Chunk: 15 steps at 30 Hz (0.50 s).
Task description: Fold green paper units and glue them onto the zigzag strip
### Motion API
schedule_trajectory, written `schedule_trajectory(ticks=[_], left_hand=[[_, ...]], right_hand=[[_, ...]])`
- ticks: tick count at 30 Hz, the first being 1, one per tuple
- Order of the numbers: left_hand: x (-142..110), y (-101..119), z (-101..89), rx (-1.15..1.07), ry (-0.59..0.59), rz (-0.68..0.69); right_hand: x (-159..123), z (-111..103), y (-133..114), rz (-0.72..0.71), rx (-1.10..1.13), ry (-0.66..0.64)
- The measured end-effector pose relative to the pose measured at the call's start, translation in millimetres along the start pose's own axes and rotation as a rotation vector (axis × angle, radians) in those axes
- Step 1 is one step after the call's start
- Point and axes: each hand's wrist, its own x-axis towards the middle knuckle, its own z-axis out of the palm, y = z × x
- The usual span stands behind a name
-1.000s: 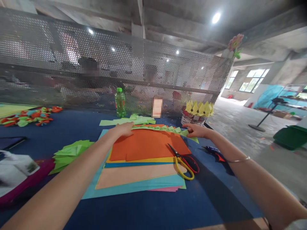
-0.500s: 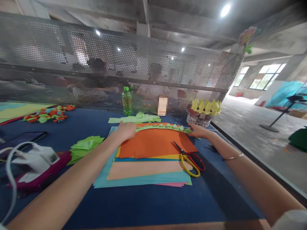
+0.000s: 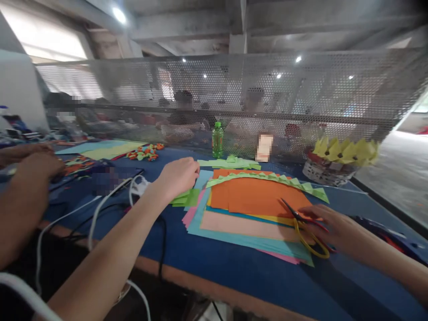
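1. Red and yellow handles marked the scissors (image 3: 297, 216), which lay aslant at the right end of the orange paper (image 3: 261, 196), blades pointing away from the person and to the left.
2. The right grip (image 3: 336, 224) was at the scissors, its fingers reaching over the red handle, while the yellow loop lay just below them, nearer the person. The fingers looked loosely extended but were blurred; whether they had closed on the handle could not be told.
3. Well apart from the scissors, the left grip (image 3: 179, 178) was at the left of the paper stack, over the green pieces (image 3: 187, 198). Its fingers were bent and their tips hidden, so it could not be told whether it pinched anything.
4. A pale green strip (image 3: 254, 176) with a pointed edge curved across the far part of the orange paper, its left end near the left grip, its right end just beyond the right one.
5. Light blue sheets (image 3: 197, 226) and a peach sheet (image 3: 234, 223) showed below the orange paper on the dark blue tabletop (image 3: 234, 272).
6. Farther back stood a green bottle (image 3: 217, 140), upright, and, to its right, a basket (image 3: 321, 172) topped with yellow points.
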Motion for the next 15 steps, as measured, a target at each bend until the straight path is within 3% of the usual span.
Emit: schedule_trajectory(ticks=[8,15], left_hand=[[7.1,-23.7,45.2,0.018,-0.206,-0.098],[6.3,-19.1,71.1,-0.028,-0.234,-0.066]], right_hand=[[-34.5,14.3,-11.9,0.020,0.077,0.050],[-55.7,17.4,-33.7,-0.019,0.072,0.185]])
